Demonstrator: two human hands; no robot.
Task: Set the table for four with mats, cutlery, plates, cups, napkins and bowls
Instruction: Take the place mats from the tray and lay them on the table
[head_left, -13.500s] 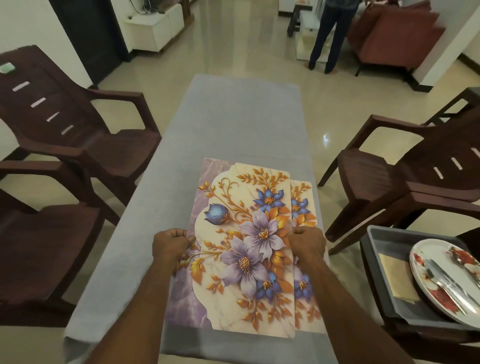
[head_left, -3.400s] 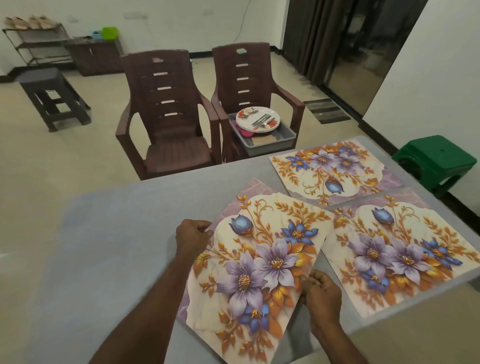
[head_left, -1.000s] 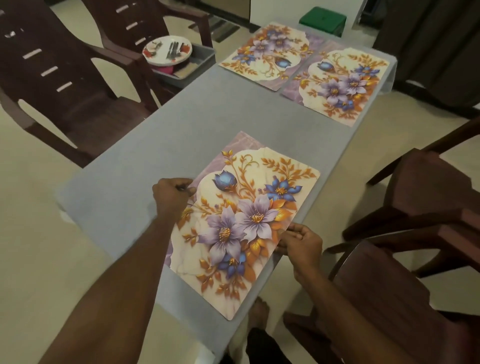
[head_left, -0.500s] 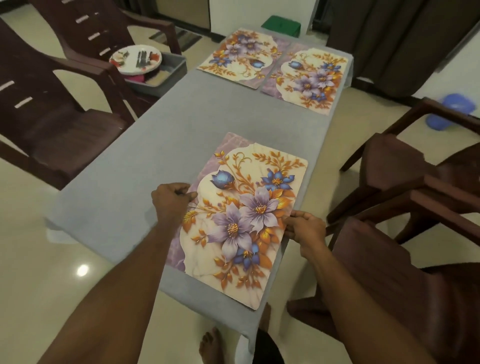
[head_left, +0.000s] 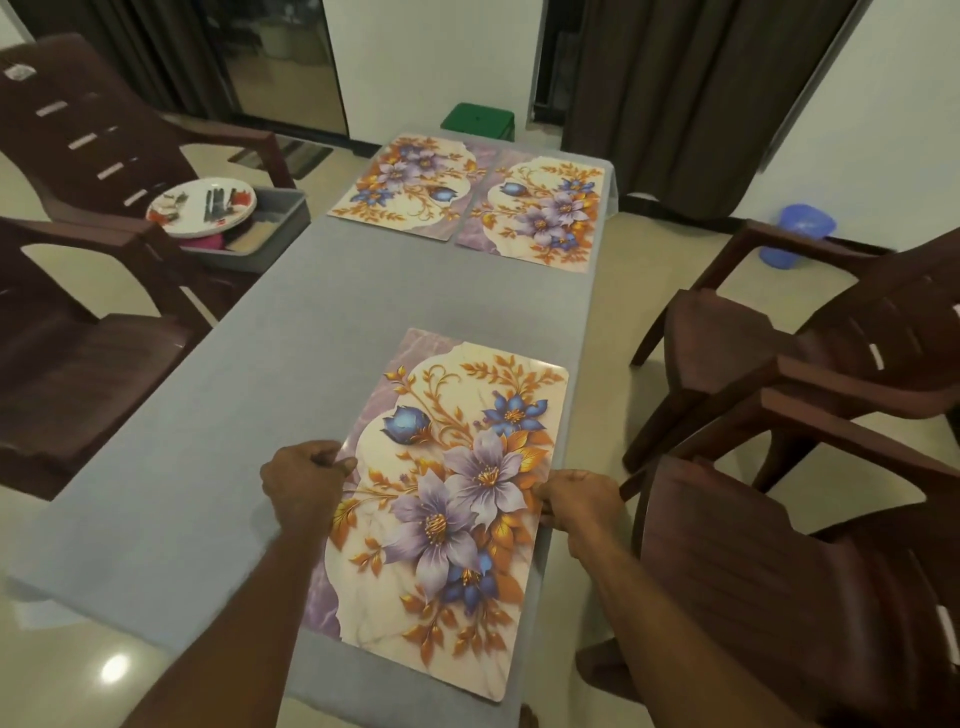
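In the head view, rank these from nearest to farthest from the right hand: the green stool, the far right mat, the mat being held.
1. The mat being held: the right hand grips its right edge.
2. The far right mat: at the table's far end.
3. The green stool: on the floor beyond the table.

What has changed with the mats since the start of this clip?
Two mats now lie side by side at the table's far end; they were still in the stack earlier. The remaining mats have moved to the near right side, squared to the edge. Unchanged: the left hand and right hand grip their long edges, and the tray with plates sits on its chair.
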